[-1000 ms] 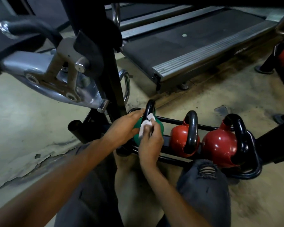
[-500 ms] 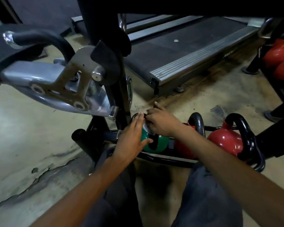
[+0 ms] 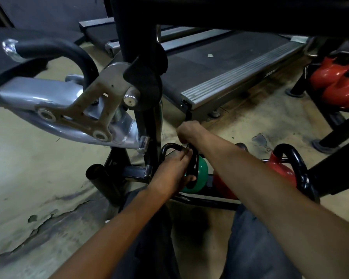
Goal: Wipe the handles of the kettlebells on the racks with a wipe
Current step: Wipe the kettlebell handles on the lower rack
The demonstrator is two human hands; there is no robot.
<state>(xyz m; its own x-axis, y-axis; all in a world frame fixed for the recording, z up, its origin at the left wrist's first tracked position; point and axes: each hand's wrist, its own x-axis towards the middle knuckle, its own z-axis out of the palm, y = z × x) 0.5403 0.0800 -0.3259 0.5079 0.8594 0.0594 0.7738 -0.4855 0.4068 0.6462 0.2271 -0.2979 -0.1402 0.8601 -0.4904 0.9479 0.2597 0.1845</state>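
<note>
A green kettlebell with a black handle sits at the left end of a low black rack. My left hand grips that handle from the left, fingers along it and thumb hooked under its lower part. My right hand is curled at the far top of the handle. The wipe is hidden under it. To the right stand two red kettlebells: one mostly behind my right forearm, the other with a thick black handle.
A silver machine arm and a black post hang close over the rack's left end. A treadmill deck lies behind. At the far right, another rack holds red kettlebells. My knees are at the bottom, on a cracked concrete floor.
My right hand has slid from the near side of the green kettlebell's handle to its far top, and the wipe is now out of sight. My left hand has closed round the handle.
</note>
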